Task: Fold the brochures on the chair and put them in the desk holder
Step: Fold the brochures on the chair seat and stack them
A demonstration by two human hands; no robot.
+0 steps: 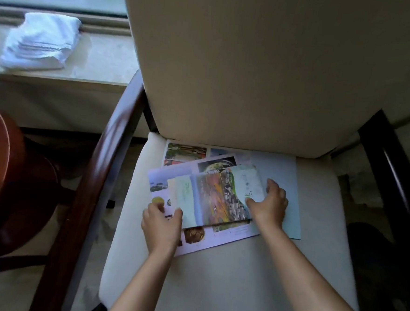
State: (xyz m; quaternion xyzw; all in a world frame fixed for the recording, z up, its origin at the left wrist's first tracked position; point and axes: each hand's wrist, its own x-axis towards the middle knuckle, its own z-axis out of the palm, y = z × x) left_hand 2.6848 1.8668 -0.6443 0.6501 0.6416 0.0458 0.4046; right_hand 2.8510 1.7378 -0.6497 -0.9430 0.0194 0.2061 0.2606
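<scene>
Folding step, looks like: top brochure, on the chair seat, is pinched at its left edge by the left hand and its right flap by the right hand. Creasing probably needed next; holder not seen.

Folded white towels lie on the windowsill; round wooden table at left

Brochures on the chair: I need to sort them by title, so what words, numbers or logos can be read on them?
None can be read.
Top brochure: green marks on its pale panels, too blurred.
Lavender sheet beneath it: small lines of print near its lower edge, too small.
Bottom sheet: only photos show, no text visible.
</scene>
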